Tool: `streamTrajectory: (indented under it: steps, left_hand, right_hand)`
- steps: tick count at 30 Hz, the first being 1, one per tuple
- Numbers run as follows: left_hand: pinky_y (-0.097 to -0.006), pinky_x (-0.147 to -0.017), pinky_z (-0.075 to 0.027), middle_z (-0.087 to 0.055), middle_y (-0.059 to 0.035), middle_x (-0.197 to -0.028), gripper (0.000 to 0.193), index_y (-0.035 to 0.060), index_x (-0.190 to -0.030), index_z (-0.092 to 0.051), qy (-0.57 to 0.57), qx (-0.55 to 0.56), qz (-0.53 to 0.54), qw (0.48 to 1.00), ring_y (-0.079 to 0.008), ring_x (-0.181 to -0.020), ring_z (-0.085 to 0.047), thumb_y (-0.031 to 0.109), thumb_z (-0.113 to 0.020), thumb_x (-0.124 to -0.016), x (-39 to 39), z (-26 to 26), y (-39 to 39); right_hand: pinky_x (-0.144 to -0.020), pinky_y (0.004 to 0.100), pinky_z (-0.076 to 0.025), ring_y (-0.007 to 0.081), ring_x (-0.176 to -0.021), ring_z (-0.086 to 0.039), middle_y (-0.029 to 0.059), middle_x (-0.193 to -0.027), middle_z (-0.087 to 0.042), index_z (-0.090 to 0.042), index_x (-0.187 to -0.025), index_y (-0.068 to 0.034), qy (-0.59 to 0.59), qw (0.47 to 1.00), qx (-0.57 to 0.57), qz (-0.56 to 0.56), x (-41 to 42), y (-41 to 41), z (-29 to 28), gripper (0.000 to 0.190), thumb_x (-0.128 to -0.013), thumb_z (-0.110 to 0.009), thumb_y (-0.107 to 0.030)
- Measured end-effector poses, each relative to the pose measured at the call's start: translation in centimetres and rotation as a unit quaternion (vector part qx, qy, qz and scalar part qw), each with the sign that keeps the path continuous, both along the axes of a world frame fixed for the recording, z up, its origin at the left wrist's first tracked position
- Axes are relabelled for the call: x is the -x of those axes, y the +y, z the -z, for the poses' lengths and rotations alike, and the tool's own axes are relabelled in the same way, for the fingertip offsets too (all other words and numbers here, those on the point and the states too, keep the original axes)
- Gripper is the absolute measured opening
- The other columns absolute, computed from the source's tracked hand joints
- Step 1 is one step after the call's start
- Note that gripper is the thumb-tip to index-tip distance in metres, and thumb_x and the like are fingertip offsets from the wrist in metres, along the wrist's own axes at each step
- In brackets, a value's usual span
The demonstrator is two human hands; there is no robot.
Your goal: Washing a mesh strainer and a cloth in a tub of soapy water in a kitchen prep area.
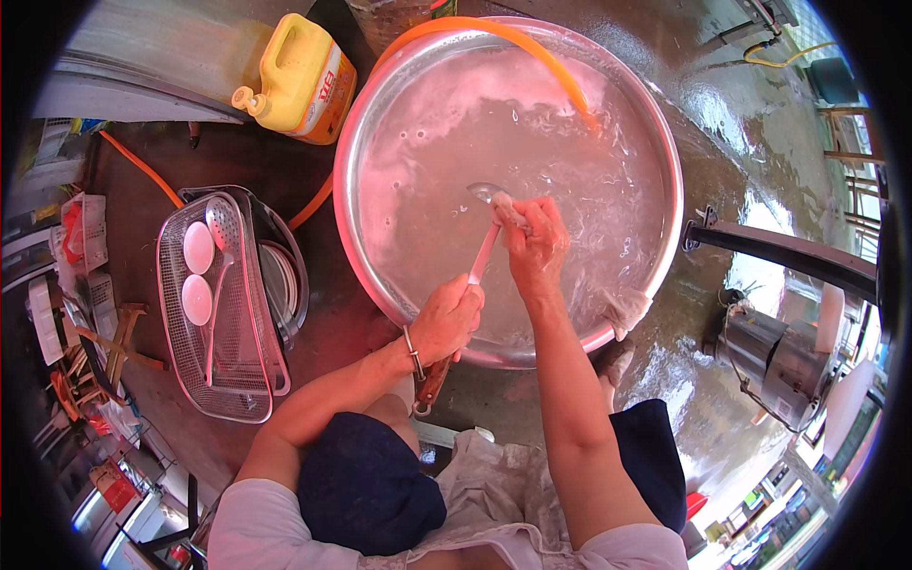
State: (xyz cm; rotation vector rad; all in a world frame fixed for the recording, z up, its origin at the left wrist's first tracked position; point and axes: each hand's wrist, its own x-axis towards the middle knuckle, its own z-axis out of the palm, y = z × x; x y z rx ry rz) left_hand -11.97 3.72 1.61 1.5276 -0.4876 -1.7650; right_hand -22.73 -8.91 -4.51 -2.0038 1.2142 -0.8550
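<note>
My left hand is closed around the handle of a metal ladle, whose wooden grip end sticks out below the hand. The ladle's bowl lies at the water surface in a large round metal basin. With my right hand I press a wet cloth against the handle close to the bowl. Cloudy water fills the basin, with foam along its upper left part. An orange hose hangs over the far rim, its end in the water. Another cloth drapes over the near right rim.
Left of the basin, a wire mesh basket holds two white bowls and a slotted metal skimmer; plates stand beside it. A yellow detergent jug is at upper left. Metal equipment stands right, on wet floor.
</note>
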Motion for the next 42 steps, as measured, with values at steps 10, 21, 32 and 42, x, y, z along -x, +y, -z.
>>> streamTrajectory:
  steps: [10,21,32,42]
  left_hand:
    - [-0.0267,-0.029,-0.039,-0.043,-0.0008,-0.061,0.022,0.0043,-0.085,-0.043,-0.008,0.002,0.007,1.0,-0.009,-0.041,-0.042,0.021,-0.036,-0.097,-0.1,1.0,0.2]
    - [-0.0268,-0.03,-0.039,-0.043,-0.0014,-0.061,0.023,0.004,-0.084,-0.043,0.003,-0.032,0.005,0.999,-0.0089,-0.039,-0.04,0.022,-0.037,-0.098,-0.4,1.6,1.0]
    - [-0.0245,-0.032,-0.037,-0.04,0.0009,-0.061,0.021,0.0068,-0.083,-0.041,0.067,0.006,-0.035,0.997,-0.0071,-0.039,-0.039,0.021,-0.037,-0.098,-0.9,0.5,-1.2]
    - [-0.0252,-0.031,-0.037,-0.038,0.0032,-0.061,0.012,0.0077,-0.09,-0.042,0.109,-0.049,-0.021,0.993,-0.0061,-0.041,-0.038,0.019,-0.039,-0.094,-2.1,1.6,-3.3]
  right_hand:
    - [-0.061,0.0349,-0.048,0.0272,-0.071,-0.061,0.0095,-0.079,-0.06,-0.068,-0.085,-0.006,0.036,0.999,0.028,0.023,0.2,0.0,1.1,0.01,-0.075,-0.07,-0.003]
    - [-0.064,0.0344,-0.049,0.028,-0.074,-0.063,0.0095,-0.083,-0.062,-0.069,-0.086,-0.008,0.002,1.0,0.022,-0.008,-0.6,1.3,1.0,0.012,-0.076,-0.067,-0.002]
    - [-0.063,0.0328,-0.049,0.03,-0.075,-0.063,0.0117,-0.084,-0.064,-0.065,-0.091,-0.005,0.111,0.981,0.05,0.151,4.1,-5.3,7.3,0.012,-0.083,-0.069,-0.013]
    - [-0.066,0.0319,-0.048,0.0246,-0.077,-0.061,0.0093,-0.085,-0.059,-0.067,-0.093,-0.006,-0.063,0.992,0.024,-0.103,-0.5,1.0,0.6,0.019,-0.074,-0.071,-0.006]
